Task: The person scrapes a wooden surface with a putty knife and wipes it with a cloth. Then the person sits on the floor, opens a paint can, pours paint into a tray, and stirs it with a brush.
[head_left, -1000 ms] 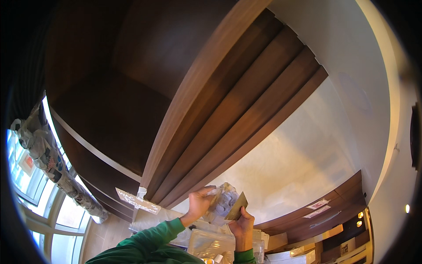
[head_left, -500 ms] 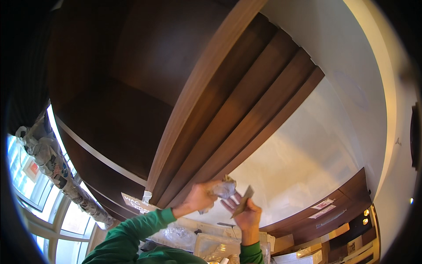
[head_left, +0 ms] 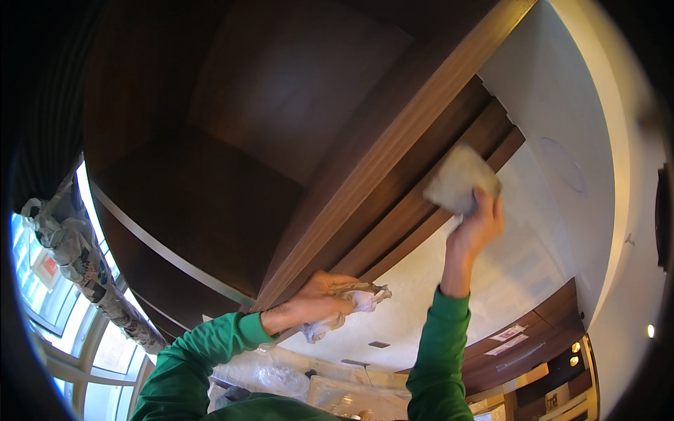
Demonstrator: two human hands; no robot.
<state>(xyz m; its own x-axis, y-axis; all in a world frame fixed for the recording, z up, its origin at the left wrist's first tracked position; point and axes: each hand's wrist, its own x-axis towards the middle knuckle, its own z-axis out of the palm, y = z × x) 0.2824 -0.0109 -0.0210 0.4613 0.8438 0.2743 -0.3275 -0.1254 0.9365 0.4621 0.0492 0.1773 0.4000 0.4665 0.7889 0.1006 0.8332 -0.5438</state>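
In the head view, holds both hands up before dark wood-toned panelling (head_left: 232, 126), well apart from each other, with green sleeves (head_left: 203, 358) on both arms. Clutches a crumpled whitish-brown wad (head_left: 365, 298) in the left hand (head_left: 316, 300), just below the middle, with fingers folded snugly over it. Lets loose ends of the wad stick out past the fingertips to the right and hang below the hand. Cannot tell cloth from paper there.

Holds a flat greyish-beige piece (head_left: 460, 181) in the right hand (head_left: 477, 224), higher and farther right, with fingers closed on its lower right edge and the broad face reaching up and left beyond them. Cannot tell the place of every finger, nor the material, because of blur. Overlaps, in this line of sight, brown stepped strips (head_left: 375, 235) behind the piece; cannot tell touching from apart.

Shows a lighter brown beam (head_left: 397, 151) slanting between panelling and strips, and a pale smooth surface (head_left: 421, 295) behind the right forearm. Shows clear plastic wrapping (head_left: 281, 379) and a plastic-covered box (head_left: 351, 396) low between the arms. Includes windows (head_left: 112, 344) and a long wrapped roll (head_left: 91, 274) at far left, plus small pale sheets (head_left: 507, 333) on a brown panel (head_left: 544, 319) at lower right.
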